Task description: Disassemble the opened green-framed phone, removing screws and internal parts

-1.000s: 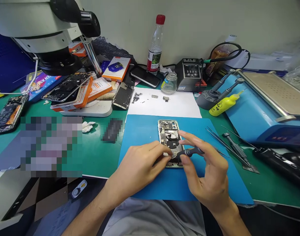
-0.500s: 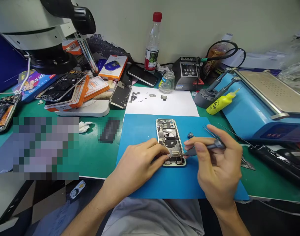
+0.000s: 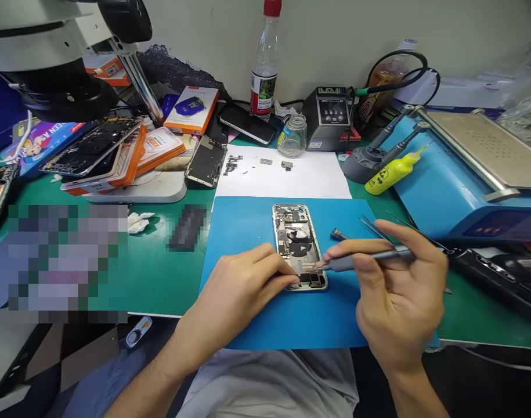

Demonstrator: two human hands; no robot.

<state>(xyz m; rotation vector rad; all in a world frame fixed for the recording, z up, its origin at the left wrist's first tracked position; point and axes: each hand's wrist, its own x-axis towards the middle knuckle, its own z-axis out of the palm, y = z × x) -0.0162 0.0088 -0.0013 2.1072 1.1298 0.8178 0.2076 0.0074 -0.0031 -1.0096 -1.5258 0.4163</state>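
An opened smartphone (image 3: 299, 247), its inner parts bare, lies face up on a blue mat (image 3: 243, 220). My left hand (image 3: 248, 284) rests over the phone's lower left edge, thumb and forefinger pinched close together; what sits between the fingertips is hidden. In my right hand (image 3: 400, 296) is a slim screwdriver (image 3: 346, 263) with a grey handle, held almost level by thumb and fingers. Its thin tip points left, over the lower part of the phone near my left fingertips. Just beyond the right hand, another grey screwdriver (image 3: 338, 234) and tweezers (image 3: 374, 226) are partly covered.
Small metal parts (image 3: 266, 161) lie on white paper (image 3: 278, 183) behind the mat. Further back stand a glass jar (image 3: 293, 136), a bottle (image 3: 264, 75) and a soldering station (image 3: 328, 119). A microscope (image 3: 65, 75) overhangs the left; a blue machine (image 3: 448, 191) stands right.
The whole view has shifted slightly. My right hand has moved a little right, and the screwdriver lies flatter, its tip slightly further up the phone. My left hand stays at the phone's edge.
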